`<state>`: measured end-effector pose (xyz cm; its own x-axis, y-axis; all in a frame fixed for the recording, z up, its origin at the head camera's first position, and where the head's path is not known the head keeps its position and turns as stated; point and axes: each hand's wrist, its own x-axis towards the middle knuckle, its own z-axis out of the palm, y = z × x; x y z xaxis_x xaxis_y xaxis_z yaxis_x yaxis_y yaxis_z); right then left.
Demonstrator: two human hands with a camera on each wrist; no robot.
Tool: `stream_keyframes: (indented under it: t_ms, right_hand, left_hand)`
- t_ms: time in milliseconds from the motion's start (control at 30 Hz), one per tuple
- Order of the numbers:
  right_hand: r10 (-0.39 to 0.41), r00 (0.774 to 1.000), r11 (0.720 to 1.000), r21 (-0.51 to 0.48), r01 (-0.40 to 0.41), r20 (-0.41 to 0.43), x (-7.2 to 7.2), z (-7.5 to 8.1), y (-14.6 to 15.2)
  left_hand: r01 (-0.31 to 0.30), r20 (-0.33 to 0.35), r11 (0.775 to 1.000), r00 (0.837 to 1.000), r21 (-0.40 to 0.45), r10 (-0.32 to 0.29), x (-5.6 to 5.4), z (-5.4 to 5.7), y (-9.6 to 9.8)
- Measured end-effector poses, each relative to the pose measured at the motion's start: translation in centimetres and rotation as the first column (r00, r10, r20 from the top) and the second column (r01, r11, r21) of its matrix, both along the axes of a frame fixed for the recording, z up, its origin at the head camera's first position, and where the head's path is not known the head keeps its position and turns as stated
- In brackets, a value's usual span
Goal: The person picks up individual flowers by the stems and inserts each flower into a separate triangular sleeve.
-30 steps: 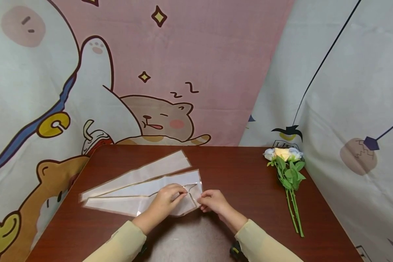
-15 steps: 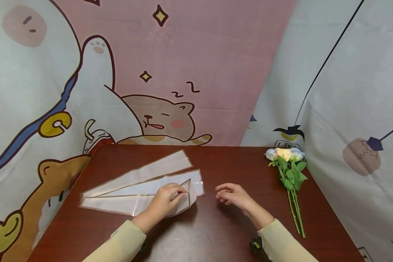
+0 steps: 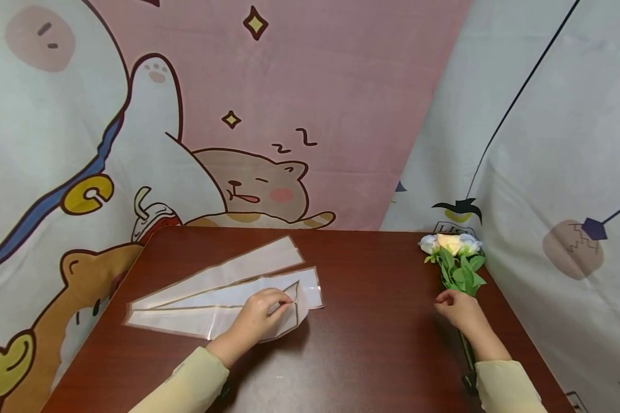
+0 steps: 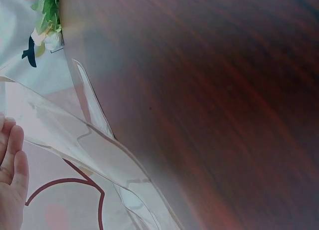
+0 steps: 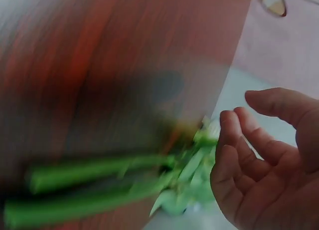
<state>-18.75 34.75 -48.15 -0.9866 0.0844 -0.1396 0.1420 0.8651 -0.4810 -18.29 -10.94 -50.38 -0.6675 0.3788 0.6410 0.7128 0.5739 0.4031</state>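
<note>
At the table's left, my left hand [image 3: 258,318] pinches the raised edge of a flower wrapping sleeve [image 3: 186,323]. The sleeve is translucent white with brown borders and tapers to the left; its wide end bulges up. In the left wrist view, the sleeve's lifted film [image 4: 107,157] stands beside the fingers. To the right, my right hand [image 3: 465,317] hovers over the stems of a bouquet of artificial flowers [image 3: 462,275], which has pale blue and cream blooms and green leaves. In the right wrist view, thumb and fingers stand apart with nothing between them, near the green stems [image 5: 94,180].
Another tapered wrapping sleeve [image 3: 248,264] lies flat behind the first one. All of this rests on a dark brown table [image 3: 361,344]. A cartoon-printed cloth [image 3: 341,115] hangs behind the table and down its right side.
My right hand has let go of the sleeve's wide end and moved right to the bouquet. The left hand keeps its pinch on the sleeve, whose freed edge has curled up.
</note>
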Motion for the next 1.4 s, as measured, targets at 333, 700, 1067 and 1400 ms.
stream_keyframes:
  t_ms: [333,700,1067,1400]
  right_hand:
    - [-0.032,0.996,0.987,0.157,0.018,0.087,1.7,-1.3,2.6]
    - [-0.075,0.995,0.977,0.205,0.061,0.062,1.6,-1.5,2.9]
    - [-0.106,0.992,0.963,0.255,0.084,0.073,0.8,-1.1,4.2]
    - [-0.113,0.991,0.955,0.285,0.087,0.075,0.2,-1.4,4.1]
  left_hand:
    - [-0.001,0.034,1.0,0.999,0.001,0.0,0.2,0.2,0.0]
    - [-0.002,0.043,1.0,0.999,-0.002,0.002,0.2,0.1,-0.1]
    - [-0.004,0.043,1.0,0.999,-0.005,0.005,0.0,0.1,-0.1]
    - [-0.008,0.041,1.0,0.999,-0.005,0.008,0.1,0.1,-0.1]
